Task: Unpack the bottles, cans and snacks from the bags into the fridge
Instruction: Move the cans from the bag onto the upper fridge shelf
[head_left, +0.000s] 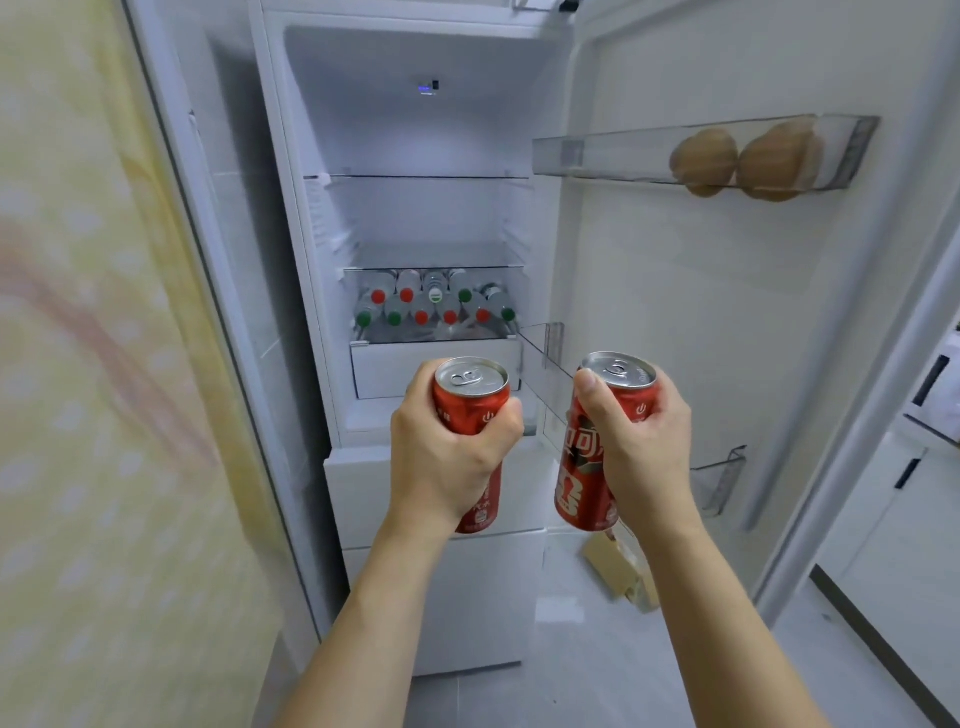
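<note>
My left hand (449, 457) grips a tall red can (470, 400) upright, fingers wrapped round its middle. My right hand (636, 447) grips a second red can (584, 467), tilted slightly with its base to the left. Both cans hang in front of the open fridge (426, 130), just below the lowest glass shelf. On that shelf (434, 332) lie several bottles (436, 304) with red and green caps toward me. The two glass shelves above it hold nothing.
The fridge door (727, 312) stands open to the right; its top bin (623, 156) holds two brown round items (743, 161). Lower door bins (719, 483) look empty. A brown paper bag (618, 571) lies on the floor by the door. A yellow curtain (104, 364) hangs left.
</note>
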